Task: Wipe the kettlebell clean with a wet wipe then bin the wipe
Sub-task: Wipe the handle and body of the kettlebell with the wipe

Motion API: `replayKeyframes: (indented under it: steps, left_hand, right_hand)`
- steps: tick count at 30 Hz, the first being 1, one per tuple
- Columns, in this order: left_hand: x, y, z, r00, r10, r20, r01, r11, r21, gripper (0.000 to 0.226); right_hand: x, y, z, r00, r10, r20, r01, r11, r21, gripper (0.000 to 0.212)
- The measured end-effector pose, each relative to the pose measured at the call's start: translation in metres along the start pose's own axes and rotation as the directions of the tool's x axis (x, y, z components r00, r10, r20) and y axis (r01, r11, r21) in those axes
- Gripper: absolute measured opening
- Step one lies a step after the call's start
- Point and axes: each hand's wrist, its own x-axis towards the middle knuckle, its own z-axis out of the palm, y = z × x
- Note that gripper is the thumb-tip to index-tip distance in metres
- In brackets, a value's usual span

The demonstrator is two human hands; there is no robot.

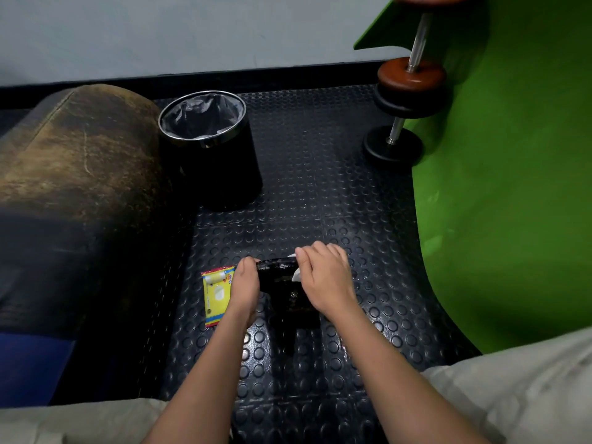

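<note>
kettlebell: on studded floor between both hands | left hand: curled on its left side, steadying | right hand: clutching white wipe against its top | bin: beyond, well apart | wipe pack: just left

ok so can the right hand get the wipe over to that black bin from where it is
Probably yes. The right hand holds the white wet wipe on the black kettlebell, and only bare studded floor mat lies between it and the open, bag-lined black bin.

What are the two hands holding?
The right hand presses a white wet wipe onto the black kettlebell's top; the left hand grips its left side.
</note>
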Motion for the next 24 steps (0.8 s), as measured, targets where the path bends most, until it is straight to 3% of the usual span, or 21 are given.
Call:
replayKeyframes:
  steps: [3, 7, 14, 20, 24]
  left_hand:
    - [0.000, 0.001, 0.000, 1.000, -0.021, 0.007, 0.021, 1.000, -0.017, 0.038]
    - [0.001, 0.000, 0.001, 0.999, -0.046, 0.007, 0.046, 0.999, -0.026, 0.030]
    - [0.001, -0.002, 0.001, 1.000, -0.013, -0.020, 0.012, 1.000, -0.020, 0.034]
    - [0.003, -0.005, 0.000, 1.000, -0.028, -0.008, 0.028, 1.000, -0.003, 0.036]
    - [-0.001, -0.002, 0.001, 1.000, 0.002, 0.000, -0.002, 1.000, -0.029, 0.034]
  right_hand:
    - [0.003, 0.001, -0.002, 0.995, 0.097, 0.005, -0.097, 0.994, 0.042, 0.049]
    - [0.021, -0.010, -0.014, 0.949, 0.272, 0.158, -0.266, 0.962, -0.062, 0.053]
    - [0.022, -0.048, 0.001, 0.979, 0.083, 0.188, -0.020, 0.949, -0.316, 0.074]
    - [0.015, -0.030, 0.004, 0.988, -0.081, 0.133, 0.107, 0.973, -0.203, 0.059]
    - [0.011, -0.011, -0.001, 0.999, -0.007, 0.041, 0.014, 0.986, -0.168, 0.061]
